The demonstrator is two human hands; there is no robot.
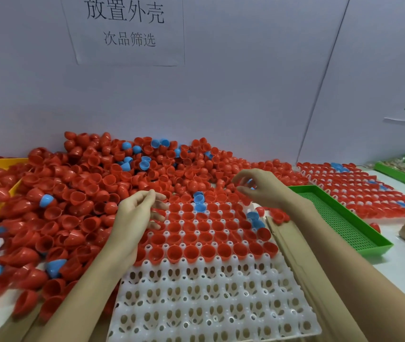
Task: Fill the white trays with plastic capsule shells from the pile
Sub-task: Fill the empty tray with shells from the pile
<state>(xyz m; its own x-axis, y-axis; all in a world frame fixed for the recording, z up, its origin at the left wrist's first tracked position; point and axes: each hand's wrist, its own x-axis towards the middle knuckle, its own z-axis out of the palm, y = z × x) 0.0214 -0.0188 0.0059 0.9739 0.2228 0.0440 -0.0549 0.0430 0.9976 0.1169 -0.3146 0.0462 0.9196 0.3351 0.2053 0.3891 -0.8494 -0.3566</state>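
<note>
The right hand [258,187], pinching a blue shell, is hovering over the far right corner of the white tray [211,299], its empty near rows lying toward the person, while the left hand [134,213], fingers loosely curled, is hanging beside the pile [93,183].

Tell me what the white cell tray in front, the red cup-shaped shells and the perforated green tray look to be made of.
White cell tray: seemingly moulded plastic, slightly translucent, semi-gloss; thin walls with punched holes.
Red cup-shaped shells: thin hard plastic, glossy; highlights glint on the rims and domes.
Perforated green tray: likely rigid injection-moulded plastic, duller sheen; a regular mesh floor and a solid rim.
</note>
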